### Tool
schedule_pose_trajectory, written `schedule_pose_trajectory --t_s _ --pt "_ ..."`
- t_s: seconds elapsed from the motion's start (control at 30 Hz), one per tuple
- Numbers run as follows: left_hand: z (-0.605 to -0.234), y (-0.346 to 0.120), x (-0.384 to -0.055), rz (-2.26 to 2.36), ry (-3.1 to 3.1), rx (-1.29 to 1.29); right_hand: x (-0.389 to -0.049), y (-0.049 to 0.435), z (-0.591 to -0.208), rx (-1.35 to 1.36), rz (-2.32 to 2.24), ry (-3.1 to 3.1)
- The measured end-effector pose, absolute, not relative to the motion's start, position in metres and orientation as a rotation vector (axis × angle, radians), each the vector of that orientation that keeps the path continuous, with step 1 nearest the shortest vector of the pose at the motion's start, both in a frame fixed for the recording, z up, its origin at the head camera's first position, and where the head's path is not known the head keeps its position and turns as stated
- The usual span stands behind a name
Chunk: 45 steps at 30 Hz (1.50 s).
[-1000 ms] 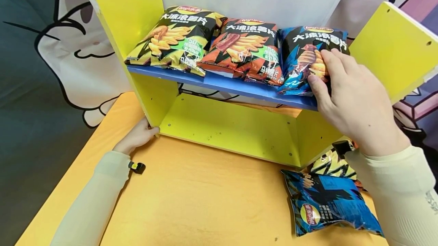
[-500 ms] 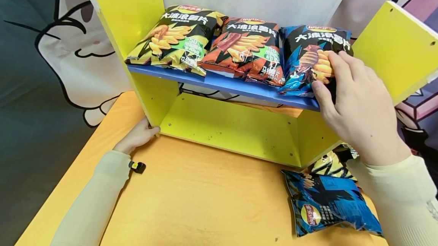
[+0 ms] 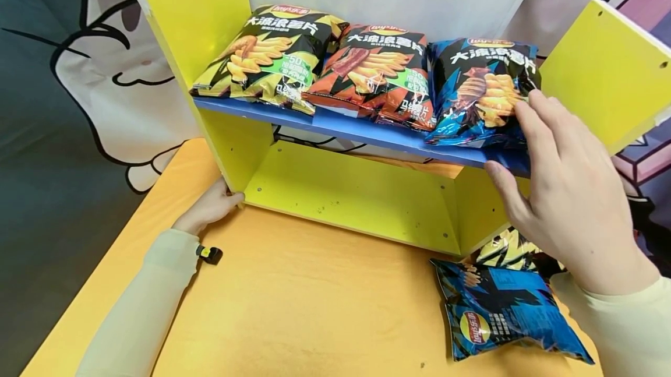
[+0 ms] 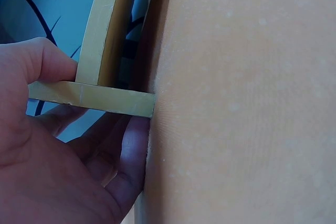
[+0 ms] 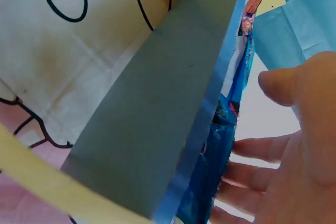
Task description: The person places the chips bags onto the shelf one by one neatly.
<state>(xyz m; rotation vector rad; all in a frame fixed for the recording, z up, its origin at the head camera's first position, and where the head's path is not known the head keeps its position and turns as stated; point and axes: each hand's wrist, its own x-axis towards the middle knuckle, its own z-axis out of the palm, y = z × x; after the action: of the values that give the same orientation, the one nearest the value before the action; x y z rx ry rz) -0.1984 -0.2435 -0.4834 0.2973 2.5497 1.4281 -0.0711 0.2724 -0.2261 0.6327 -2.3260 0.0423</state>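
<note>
My left hand (image 3: 209, 208) grips the lower left corner of a yellow shelf unit (image 3: 335, 190). In the left wrist view, the thumb lies on one side of the board (image 4: 100, 98) and the fingers on the other. Three chip bags lie in a row on the blue upper board (image 3: 367, 135): a yellow-black bag (image 3: 272, 50), a red-black bag (image 3: 372, 74) and a blue-black bag (image 3: 484, 85). Close by the blue-black bag's right side is my right hand (image 3: 582, 190), fingers extended and thumb spread. In the right wrist view its fingertips reach the bag's edge (image 5: 210, 156).
On the orange table (image 3: 314, 307), another blue chip bag (image 3: 514, 313) lies in front of the unit's right side. Behind it is a yellow-black striped bag (image 3: 505, 249), partly hidden. A printed cartoon backdrop (image 3: 141, 109) hangs behind.
My right hand has drawn back to the right and down from the front of the blue-black bag, uncovering more of it. The left hand stays at the unit's corner.
</note>
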Motion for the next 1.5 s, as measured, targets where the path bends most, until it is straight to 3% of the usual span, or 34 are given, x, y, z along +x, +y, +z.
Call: schedule_pose_trajectory --t_s 0.23,0.5,0.93,1.23,1.5 --pt "-0.485 -0.245 -0.200 1.428 2.551 0.285 -0.046 0.279 -0.244 0.828 0.074 -2.193" --pt "-0.486 -0.245 -0.200 1.440 2.536 0.294 -0.016 0.301 -0.295 0.988 0.148 -2.184" --pt "-0.488 -0.244 -0.199 1.443 2.538 0.289 0.007 0.345 -0.393 0.927 0.222 -2.429" --pt "-0.485 -0.243 -0.201 1.424 2.534 0.288 0.034 0.384 -0.424 0.650 0.060 -2.796" --pt "-0.487 -0.245 -0.201 1.418 2.540 0.264 0.036 0.404 -0.446 0.725 -0.010 -2.855"
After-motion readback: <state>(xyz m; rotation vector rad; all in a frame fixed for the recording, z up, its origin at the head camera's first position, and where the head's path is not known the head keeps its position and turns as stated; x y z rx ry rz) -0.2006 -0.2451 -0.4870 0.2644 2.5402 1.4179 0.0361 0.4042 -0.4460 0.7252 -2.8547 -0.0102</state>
